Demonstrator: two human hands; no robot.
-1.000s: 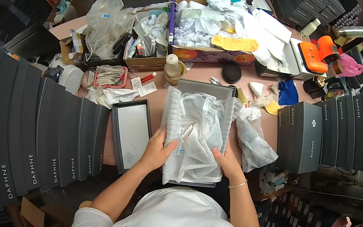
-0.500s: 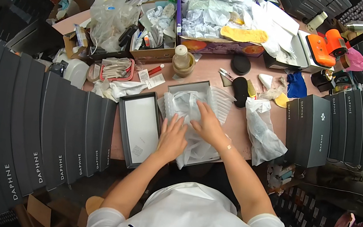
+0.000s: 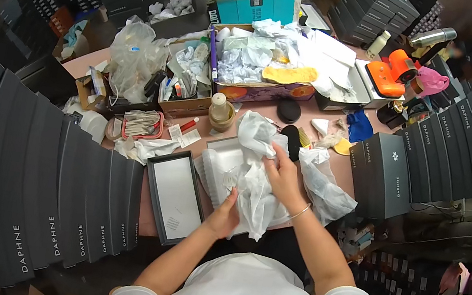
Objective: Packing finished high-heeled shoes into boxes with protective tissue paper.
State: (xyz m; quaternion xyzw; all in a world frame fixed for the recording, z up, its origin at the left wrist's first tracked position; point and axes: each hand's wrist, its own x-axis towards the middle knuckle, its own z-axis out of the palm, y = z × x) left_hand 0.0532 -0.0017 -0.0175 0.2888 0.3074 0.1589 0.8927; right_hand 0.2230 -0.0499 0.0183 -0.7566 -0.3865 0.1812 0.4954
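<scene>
A thin, crumpled white bag [image 3: 255, 198], its contents hidden, is lifted over a shoe box [image 3: 225, 144] lined with white wrapping. My right hand [image 3: 284, 180] is closed on the bag's right side. At its lower left, my left hand [image 3: 225, 215] grips the edge, thumb up and fingers mostly hidden beneath. Beside that thumb a small pale label [image 3: 230, 179] shows. The black-rimmed box lid [image 3: 180, 194] lies inner side up to the left of the box. Another filled white bag [image 3: 327, 186] rests on the table to the right.
Stacks of dark shoe boxes flank me at left [image 3: 23, 173] and right [image 3: 381, 167]. Along the back stand a carton of crumpled paper [image 3: 258, 93], a bottle [image 3: 220, 110] and an orange device [image 3: 391, 74]. A black brush [image 3: 291, 141] lies behind the filled bag.
My hands, spread over the wrapping before, now grip the white bag, which has risen and bunched up. My left hand has moved down toward me. The whole view has shifted slightly.
</scene>
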